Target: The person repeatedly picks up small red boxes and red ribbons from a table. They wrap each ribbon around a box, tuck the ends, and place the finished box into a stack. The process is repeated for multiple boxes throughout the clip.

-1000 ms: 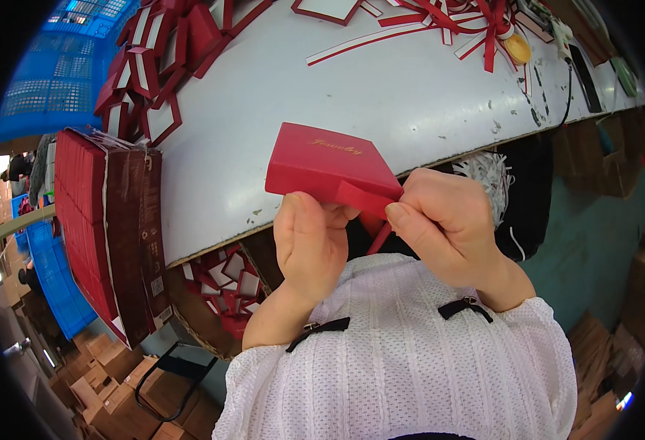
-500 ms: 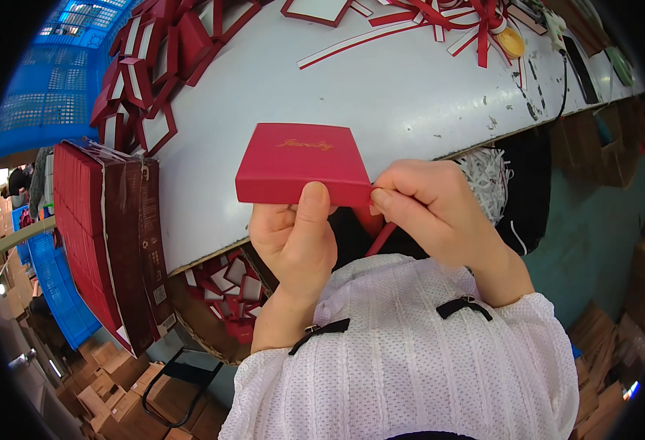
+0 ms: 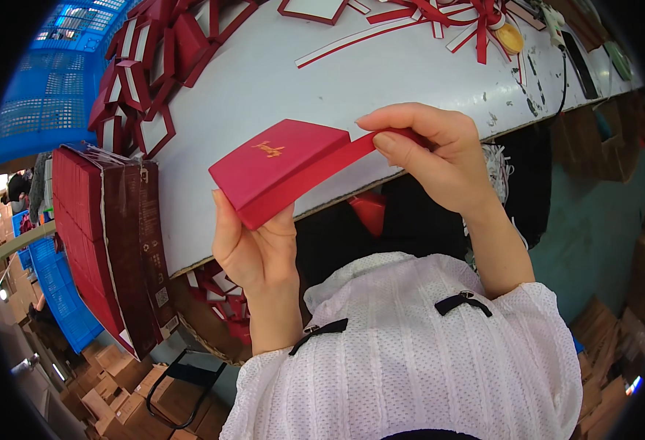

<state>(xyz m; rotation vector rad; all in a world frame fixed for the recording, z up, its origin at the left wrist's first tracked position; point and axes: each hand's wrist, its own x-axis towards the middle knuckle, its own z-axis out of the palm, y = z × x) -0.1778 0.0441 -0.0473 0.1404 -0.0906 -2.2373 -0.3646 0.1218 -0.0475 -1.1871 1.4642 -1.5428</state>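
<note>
Red box (image 3: 282, 170) in left hand (image 3: 256, 246) grip (closed), ribbon (image 3: 392, 137) pinched in right hand (image 3: 440, 158).

Bare white table (image 3: 278, 81) mid-frame gives you open room above the red box (image 3: 282, 165), red box frames (image 3: 150, 81) crowd its upper left, ribbons (image 3: 454, 18) and cable (image 3: 561, 73) clutter the upper right, stacked red sheets (image 3: 102, 235) wall off your left.

There is a single view, from a fisheye camera worn on the person's head. It looks steeply down and close onto the hands (image 3: 352, 198), taking in the white worktop (image 3: 264, 81) edge beyond them and the floor below, with straight lines bending toward the rim.
</note>
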